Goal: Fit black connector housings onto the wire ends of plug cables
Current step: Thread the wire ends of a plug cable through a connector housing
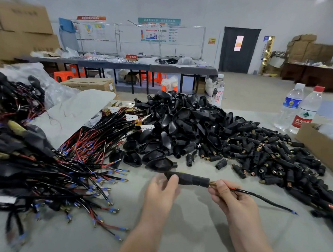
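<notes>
At the right hand (233, 198), fingers (219, 187) hide where cable (264, 200) meets connector housing (193, 180).

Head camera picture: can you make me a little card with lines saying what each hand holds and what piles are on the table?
Left hand: grips the left end of a black cylindrical plastic connector housing
Right hand: pinches a thin black cable with a red wire, beside the housing's brass tip
Cable's free end: blue-tipped, out to the right
Behind hands: pile of black shell-shaped plastic covers; right of it, small black brass-ended connectors
Left side: heap of red and black wires
</notes>
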